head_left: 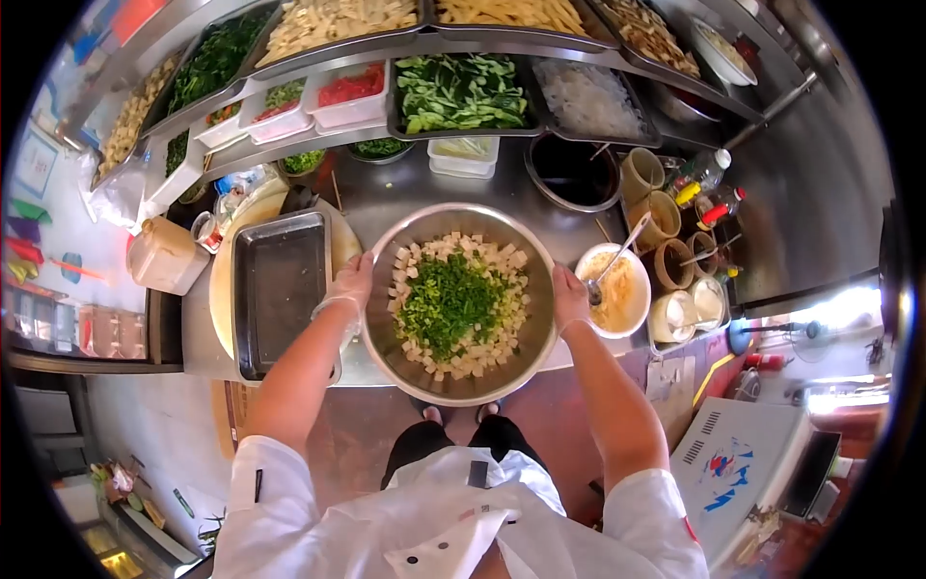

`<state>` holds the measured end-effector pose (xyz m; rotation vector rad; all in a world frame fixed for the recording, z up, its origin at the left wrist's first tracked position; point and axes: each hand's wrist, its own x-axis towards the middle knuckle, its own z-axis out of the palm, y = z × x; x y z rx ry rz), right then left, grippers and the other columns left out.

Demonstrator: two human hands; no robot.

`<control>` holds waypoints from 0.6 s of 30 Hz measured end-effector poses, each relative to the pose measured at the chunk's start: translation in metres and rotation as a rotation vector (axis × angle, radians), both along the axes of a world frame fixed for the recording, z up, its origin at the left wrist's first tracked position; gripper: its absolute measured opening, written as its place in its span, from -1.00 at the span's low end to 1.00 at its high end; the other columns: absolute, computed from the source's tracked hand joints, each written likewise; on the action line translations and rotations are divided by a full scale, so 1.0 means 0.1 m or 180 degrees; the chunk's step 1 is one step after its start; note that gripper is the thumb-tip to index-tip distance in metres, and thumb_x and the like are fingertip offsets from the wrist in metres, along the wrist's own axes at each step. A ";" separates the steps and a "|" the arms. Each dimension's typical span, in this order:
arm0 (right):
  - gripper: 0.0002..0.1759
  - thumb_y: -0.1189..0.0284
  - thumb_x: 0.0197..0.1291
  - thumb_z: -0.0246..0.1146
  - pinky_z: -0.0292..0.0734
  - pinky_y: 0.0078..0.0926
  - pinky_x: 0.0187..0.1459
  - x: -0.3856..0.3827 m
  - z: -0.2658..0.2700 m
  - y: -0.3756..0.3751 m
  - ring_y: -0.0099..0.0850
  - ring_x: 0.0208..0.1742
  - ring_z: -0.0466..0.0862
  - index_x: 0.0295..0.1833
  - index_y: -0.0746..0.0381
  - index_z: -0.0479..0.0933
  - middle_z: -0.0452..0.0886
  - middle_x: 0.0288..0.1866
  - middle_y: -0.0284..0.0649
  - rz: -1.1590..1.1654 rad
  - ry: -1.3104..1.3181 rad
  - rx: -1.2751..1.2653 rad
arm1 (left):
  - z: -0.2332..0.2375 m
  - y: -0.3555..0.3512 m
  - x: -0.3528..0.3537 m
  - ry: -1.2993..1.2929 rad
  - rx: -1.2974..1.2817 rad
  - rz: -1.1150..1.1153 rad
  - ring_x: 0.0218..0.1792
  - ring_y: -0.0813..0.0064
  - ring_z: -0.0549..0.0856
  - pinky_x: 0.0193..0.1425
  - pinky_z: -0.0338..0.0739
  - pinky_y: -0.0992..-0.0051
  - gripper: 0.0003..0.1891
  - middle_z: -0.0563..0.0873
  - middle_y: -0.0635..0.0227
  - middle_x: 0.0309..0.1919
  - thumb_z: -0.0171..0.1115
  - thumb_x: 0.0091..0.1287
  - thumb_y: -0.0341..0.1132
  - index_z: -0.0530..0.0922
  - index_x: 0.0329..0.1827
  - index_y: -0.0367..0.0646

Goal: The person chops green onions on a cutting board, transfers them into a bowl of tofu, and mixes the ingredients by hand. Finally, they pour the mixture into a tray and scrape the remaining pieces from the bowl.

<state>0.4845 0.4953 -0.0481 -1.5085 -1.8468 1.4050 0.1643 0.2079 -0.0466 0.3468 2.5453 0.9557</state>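
Observation:
A large steel mixing bowl (384, 340) is held between my two gloved hands at the front edge of the counter. Inside it, chopped green herbs (449, 307) lie heaped on small pale cubes (502, 255) that look like tofu. My left hand (351, 282) grips the bowl's left rim, its fingers closed over the edge. On the opposite side, my right hand (569, 295) is closed on the right rim. Just right of that hand stands a white bowl (637, 318) of pale yellowish paste, with a metal spoon (614, 259) resting in it.
An empty dark tray (282, 289) lies on a round board (224, 307) at left. Behind are a pot of dark liquid (575, 174) and seasoning containers (666, 265). Overhead, shelves hold trays of leafy greens (463, 94) and other cut ingredients. A white chest (738, 454) stands at lower right.

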 end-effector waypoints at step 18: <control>-0.48 0.06 0.59 0.21 0.54 -0.45 0.28 0.35 1.08 0.11 -0.44 0.16 0.70 0.39 0.17 0.69 0.81 0.17 -0.18 0.0610 0.0256 0.0095 | 0.77 -0.59 1.30 -0.1026 0.1557 0.1759 0.41 0.31 0.58 0.56 0.42 0.23 -0.23 0.64 0.22 0.42 0.36 0.52 0.20 0.46 0.60 -0.11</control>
